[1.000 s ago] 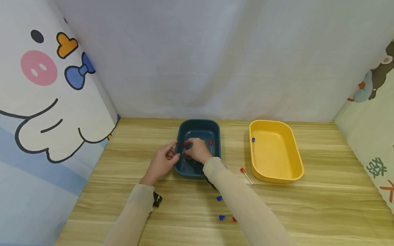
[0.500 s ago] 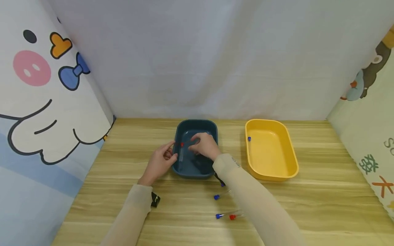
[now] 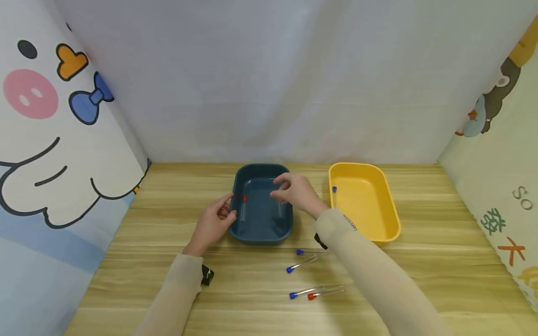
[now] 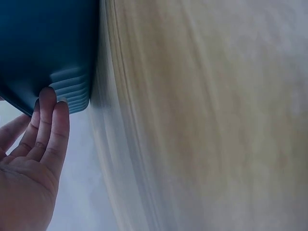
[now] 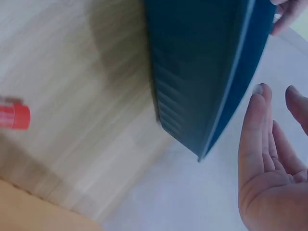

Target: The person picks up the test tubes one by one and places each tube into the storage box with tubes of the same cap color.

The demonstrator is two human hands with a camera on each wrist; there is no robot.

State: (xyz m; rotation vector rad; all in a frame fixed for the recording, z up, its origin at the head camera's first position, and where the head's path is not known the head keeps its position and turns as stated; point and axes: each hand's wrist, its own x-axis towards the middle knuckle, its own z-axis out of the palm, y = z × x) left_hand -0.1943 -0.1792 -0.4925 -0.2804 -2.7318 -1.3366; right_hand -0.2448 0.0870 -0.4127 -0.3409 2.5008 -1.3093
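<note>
My left hand (image 3: 211,226) is at the left side of a dark blue bin (image 3: 262,240), its straight fingers (image 4: 57,127) touching the bin's outer wall near the rim. My right hand (image 3: 297,192) hovers over the bin's right rim. Its fingers and thumb are apart, with nothing seen between them in the right wrist view. Inside the bin, along the left wall, lies a clear test tube with a red cap (image 3: 244,199). Another clear tube (image 3: 280,211) shows faintly below my right hand; its upper end is hidden.
A yellow bin (image 3: 397,219) at the right holds a tube with a blue cap (image 3: 334,189). Several capped tubes lie in front, including a blue-capped one (image 3: 293,295) and a red-capped one (image 3: 311,296). Another red cap (image 5: 14,115) shows in the right wrist view.
My right hand has left the red-capped tube at the bin's left and moved right and up to the right rim. The left hand stays at the bin. The head view has shifted slightly.
</note>
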